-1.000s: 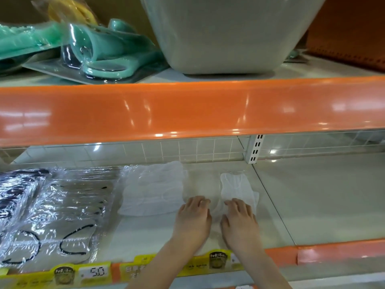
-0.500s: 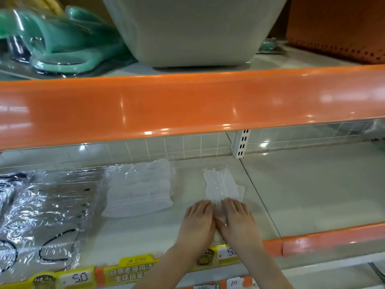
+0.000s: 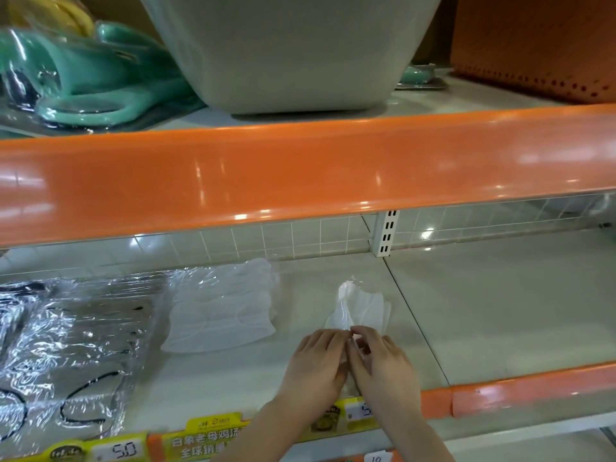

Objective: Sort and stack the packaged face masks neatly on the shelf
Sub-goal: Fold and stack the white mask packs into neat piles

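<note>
mask packet (image 3: 361, 306) near end under hands, grip unclear
</note>
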Available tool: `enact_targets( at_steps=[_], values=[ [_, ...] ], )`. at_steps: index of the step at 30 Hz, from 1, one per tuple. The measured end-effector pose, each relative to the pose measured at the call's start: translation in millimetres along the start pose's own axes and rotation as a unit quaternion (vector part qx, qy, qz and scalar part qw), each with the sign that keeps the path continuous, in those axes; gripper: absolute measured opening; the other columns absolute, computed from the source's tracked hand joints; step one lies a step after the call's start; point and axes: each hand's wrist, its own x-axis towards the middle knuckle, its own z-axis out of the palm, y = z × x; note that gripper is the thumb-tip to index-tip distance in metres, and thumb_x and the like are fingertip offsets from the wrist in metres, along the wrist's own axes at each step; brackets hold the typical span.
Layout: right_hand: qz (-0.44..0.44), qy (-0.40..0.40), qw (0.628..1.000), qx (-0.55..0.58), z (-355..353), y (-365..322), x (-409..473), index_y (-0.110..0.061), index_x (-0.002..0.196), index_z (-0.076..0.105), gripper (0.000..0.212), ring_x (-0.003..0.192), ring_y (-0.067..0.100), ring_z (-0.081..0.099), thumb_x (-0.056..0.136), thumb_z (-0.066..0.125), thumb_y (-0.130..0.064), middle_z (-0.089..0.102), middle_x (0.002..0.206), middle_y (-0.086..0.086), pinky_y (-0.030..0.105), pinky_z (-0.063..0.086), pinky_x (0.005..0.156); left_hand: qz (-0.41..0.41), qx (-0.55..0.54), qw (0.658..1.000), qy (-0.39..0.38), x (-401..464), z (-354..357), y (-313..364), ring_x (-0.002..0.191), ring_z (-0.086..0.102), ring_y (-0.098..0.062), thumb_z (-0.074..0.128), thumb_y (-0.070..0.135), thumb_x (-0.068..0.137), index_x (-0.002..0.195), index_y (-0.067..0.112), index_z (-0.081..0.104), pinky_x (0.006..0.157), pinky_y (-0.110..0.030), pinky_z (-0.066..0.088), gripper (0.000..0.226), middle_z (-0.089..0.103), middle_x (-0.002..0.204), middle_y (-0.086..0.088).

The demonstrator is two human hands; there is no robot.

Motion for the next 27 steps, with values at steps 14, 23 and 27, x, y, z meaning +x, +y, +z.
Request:
enact_targets(
  at_steps=[14,23,27],
  values=[
    [0.044,-0.083,0.989,0.11,-10.8,0.0,-1.8,-0.052,0.11,0.041,0.042,0.082,0.002,0.059,0.081,0.015,-0.069,0.065,0.094,-0.017,0.014,0.04,0.063,-0.002,0.04,0.999,0.009,5.8,-7.7,-3.1,0.07,0.064,-0.006,0.043,0.029,0.079,0.089,0.03,0.062,0.06,-0.018,0.049,0.022,0.067,0.079,0.014],
    [-0.127,0.007,0.988,-0.084,-6.6,23.1,17.6,-0.023,0.093,0.068,0.023,0.093,0.012,0.054,0.075,0.054,-0.026,0.066,0.095,-0.009,0.023,0.034,0.081,-0.057,-0.038,0.984,0.167,-2.7,-58.1,-39.4,0.077,0.053,-0.008,0.043,0.024,0.091,0.09,0.018,0.062,0.067,-0.018,0.038,0.02,0.066,0.084,0.005],
    [-0.136,0.02,0.987,-0.089,-4.0,11.4,27.1,-0.019,0.079,0.065,0.024,0.07,0.017,0.06,0.083,0.043,-0.028,0.061,0.079,-0.007,0.026,0.041,0.066,-0.039,0.028,0.979,0.196,-17.0,-80.8,-58.1,0.077,0.052,-0.009,0.046,0.022,0.087,0.091,0.022,0.056,0.067,-0.021,0.038,0.011,0.065,0.08,0.005]
  ],
)
